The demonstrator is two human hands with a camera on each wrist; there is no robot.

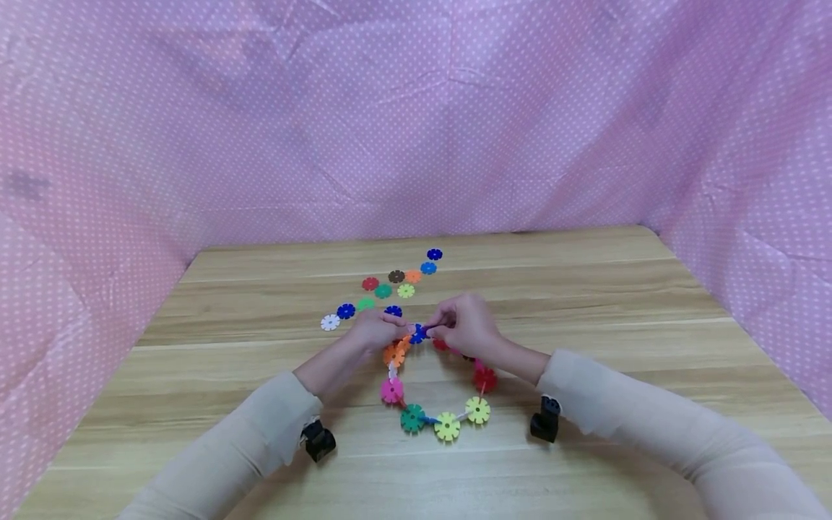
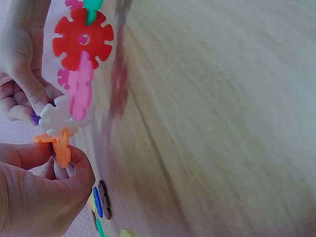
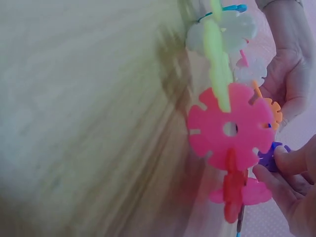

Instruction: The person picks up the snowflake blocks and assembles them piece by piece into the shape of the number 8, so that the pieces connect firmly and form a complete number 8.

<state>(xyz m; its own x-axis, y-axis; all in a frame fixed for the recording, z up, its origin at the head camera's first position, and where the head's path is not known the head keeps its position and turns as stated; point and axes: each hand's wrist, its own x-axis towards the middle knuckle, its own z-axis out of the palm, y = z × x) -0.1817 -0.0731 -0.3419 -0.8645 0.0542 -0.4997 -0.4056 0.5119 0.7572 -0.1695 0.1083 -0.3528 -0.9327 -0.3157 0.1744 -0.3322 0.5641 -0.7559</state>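
A ring-shaped chain of coloured snowflake discs [image 1: 447,426] lies on the wooden table [image 1: 617,303], with its top end lifted between both hands. My left hand [image 1: 401,334] pinches an orange disc [image 1: 394,353] at one end of the chain; the same orange disc [image 2: 60,146] shows between its thumb and fingers in the left wrist view. My right hand [image 1: 433,331] pinches a blue disc [image 1: 418,334] that meets the orange one. The blue disc [image 3: 269,158] sits at its fingertips [image 3: 284,160], beside a large pink disc [image 3: 229,129]. Both views are blurred.
Several loose discs [image 1: 396,276] lie in a diagonal row behind the hands, from a white one [image 1: 330,322] to a blue one [image 1: 434,254]. Pink dotted cloth [image 1: 416,123] walls the table at the back and on both sides.
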